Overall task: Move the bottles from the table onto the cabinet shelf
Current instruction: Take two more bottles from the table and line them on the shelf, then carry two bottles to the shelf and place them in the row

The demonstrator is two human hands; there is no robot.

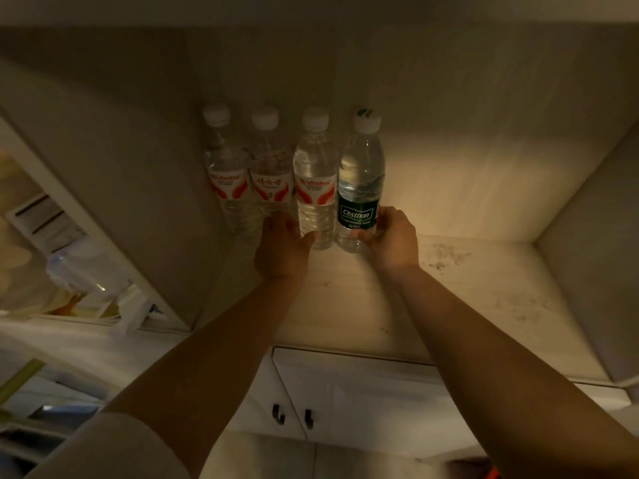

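Now my right hand (392,238) grips the green-labelled bottle (359,188) on the cabinet shelf (466,271), last in a row just right of three red-labelled bottles (315,181). My left hand (281,247) fingers curl around the third one's base.

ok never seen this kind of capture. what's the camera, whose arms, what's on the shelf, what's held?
There is one picture, from a wide-angle camera worn on a person's head, looking forward and down; no robot. The bare arms are the wearer's. Four upright water bottles stand in a row on a pale cabinet shelf. The right hand has its grip on the green-label bottle at the right end. The left hand touches the base of a red-label bottle beside it. Below are white cabinet doors with dark handles.
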